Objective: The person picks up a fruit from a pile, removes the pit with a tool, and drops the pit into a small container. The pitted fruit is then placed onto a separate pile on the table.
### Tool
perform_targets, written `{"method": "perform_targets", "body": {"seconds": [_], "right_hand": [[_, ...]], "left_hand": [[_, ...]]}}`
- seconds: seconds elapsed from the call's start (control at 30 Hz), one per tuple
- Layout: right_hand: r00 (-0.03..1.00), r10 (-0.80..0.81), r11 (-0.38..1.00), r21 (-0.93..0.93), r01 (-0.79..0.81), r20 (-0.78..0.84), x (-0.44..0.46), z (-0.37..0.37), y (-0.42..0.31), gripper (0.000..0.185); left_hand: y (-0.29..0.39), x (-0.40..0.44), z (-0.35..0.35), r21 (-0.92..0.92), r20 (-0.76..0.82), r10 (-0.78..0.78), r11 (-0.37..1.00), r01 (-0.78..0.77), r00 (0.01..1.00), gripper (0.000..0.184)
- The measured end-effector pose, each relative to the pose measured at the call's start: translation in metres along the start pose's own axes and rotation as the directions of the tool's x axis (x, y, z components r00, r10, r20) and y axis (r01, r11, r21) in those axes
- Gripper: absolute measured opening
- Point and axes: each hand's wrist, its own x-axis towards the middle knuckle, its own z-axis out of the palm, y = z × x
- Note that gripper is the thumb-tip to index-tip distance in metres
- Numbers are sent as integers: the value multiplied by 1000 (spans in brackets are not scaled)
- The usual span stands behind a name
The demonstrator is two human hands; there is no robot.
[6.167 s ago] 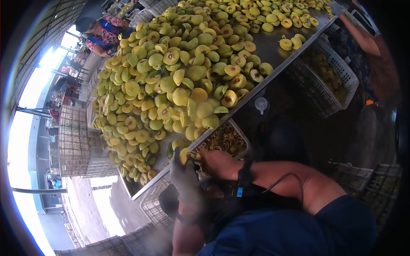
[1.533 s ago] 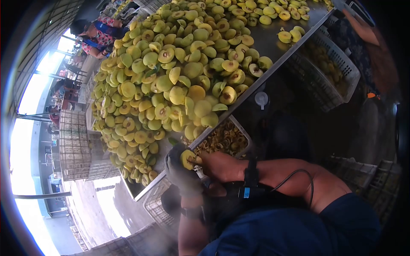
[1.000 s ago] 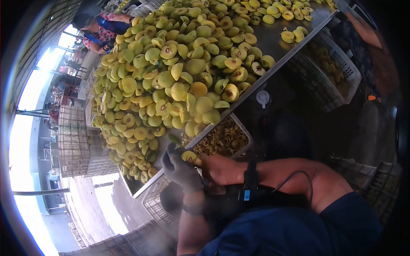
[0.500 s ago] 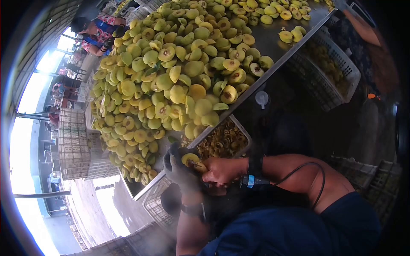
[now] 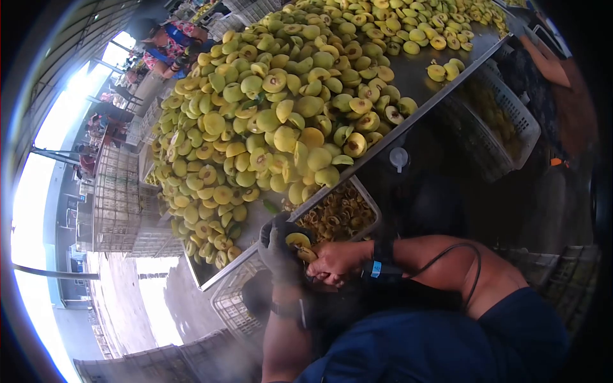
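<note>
My left hand [image 5: 277, 247], in a grey glove, is closed around a peach half [image 5: 297, 242] with yellow flesh and a brown centre. Against the cut side of that fruit, the bare fingers of my right hand [image 5: 340, 260] are curled tightly. Whatever lies inside the right fist is hidden. Both hands are low, just off the near edge of a metal table [image 5: 408, 80]. A big heap of yellow-green peach halves [image 5: 255, 121] covers much of this table, several with brown pits showing.
Below the table edge sits a crate of brown pits and scraps [image 5: 338, 214]. A white plastic basket [image 5: 239, 300] stands by my left forearm, and another crate [image 5: 520, 121] holds fruit at right. A co-worker [image 5: 169, 45] is across the heap; another person's arm [image 5: 546, 60] shows at upper right.
The whole view has shifted slightly, so the heap appears farther right and lower. My hands still hold the peach half together; the left fingers have moved a little around it.
</note>
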Motion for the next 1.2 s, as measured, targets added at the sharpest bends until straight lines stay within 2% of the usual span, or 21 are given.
{"method": "perform_targets", "body": {"seconds": [0.03, 0.07, 0.13, 0.2, 0.33, 0.37, 0.43, 0.47, 0.5, 0.53, 0.6, 0.63, 0.7, 0.73, 0.8, 0.87, 0.9, 0.93, 1.0, 1.1, 1.2], "right_hand": [[1000, 8, 1000, 20, -8, 19, 0, 2, 2, 27], [999, 15, 999, 36, -16, 35, 0, 3, 3, 26], [978, -182, 933, -296, 205, 105, 6, 0, 9, 24], [973, -207, 901, -369, 229, 99, 7, 3, 5, 23], [998, -29, 988, -155, 20, -56, -1, 15, -12, 23], [997, -10, 992, -130, -1, -77, -3, 13, -12, 24], [951, -135, 911, -412, 9, -278, 12, -5, 2, 21], [908, -217, 845, -535, -9, -358, 18, -14, 13, 21], [864, 70, 930, -281, -238, -499, 15, -17, 4, 27], [859, 37, 918, -323, -232, -511, 13, -14, 3, 27], [842, -30, 884, -408, -229, -538, 8, -14, 1, 28], [882, -155, 887, -455, -74, -445, 11, -24, 13, 28], [893, -127, 908, -412, -70, -432, 1, -21, -1, 28], [901, -109, 918, -389, -71, -421, -5, -13, -8, 28], [852, -206, 861, -503, -77, -482, -6, -6, -18, 23], [826, -267, 813, -577, -83, -496, 1, -9, -14, 30], [826, -309, 808, -588, -33, -471, 6, -13, -10, 29], [824, -350, 801, -598, 16, -446, 11, -19, -5, 29], [805, -425, 788, -607, 103, -415, 14, -22, -2, 29], [766, -491, 757, -639, 139, -415, 14, -23, -2, 30], [761, -457, 733, -680, 30, -460, 9, -22, -10, 31]], "left_hand": [[9, -3, 2, -245, -32, -210, 950, 196, 977, 28], [5, -4, 0, -197, -10, -101, 976, 98, 995, 28], [1, -3, -2, -107, 44, 117, 988, -112, 992, 27], [12, -2, -3, -150, -26, -35, 988, 31, 999, 27], [3, 11, -20, -391, -275, -259, 910, 138, 926, 27], [-13, 11, -38, -210, -297, -143, 974, 82, 944, 25], [-12, 10, -57, -111, -355, -105, 991, 70, 929, 23], [-11, 6, -74, 162, -303, 87, 986, -38, 949, 23], [-10, 3, -91, 445, -235, 283, 882, -156, 930, 24], [-10, 0, -108, 662, -161, 460, 707, -251, 873, 24], [6, -13, -145, 140, -467, 51, 990, 16, 883, 23], [14, -19, -164, -166, -575, -158, 983, 75, 803, 23], [1, -31, -219, 67, -650, -118, 975, 211, 751, 17], [-11, -35, -247, 509, -609, 6, 770, 385, 793, 15], [7, -21, -227, 783, -521, 58, 429, 450, 852, 16], [15, 9, -183, 718, -349, 122, 671, 182, 929, 21], [19, 29, -153, 602, -308, 33, 780, 168, 951, 24], [25, 46, -119, 746, -207, 88, 659, 99, 974, 26], [2, 83, -64, 719, -67, 5, 693, 45, 998, 32], [-31, 124, 3, 919, 159, -48, 373, -130, 986, 54], [-56, 128, 27, 853, 84, 18, 515, -81, 996, 46]]}}
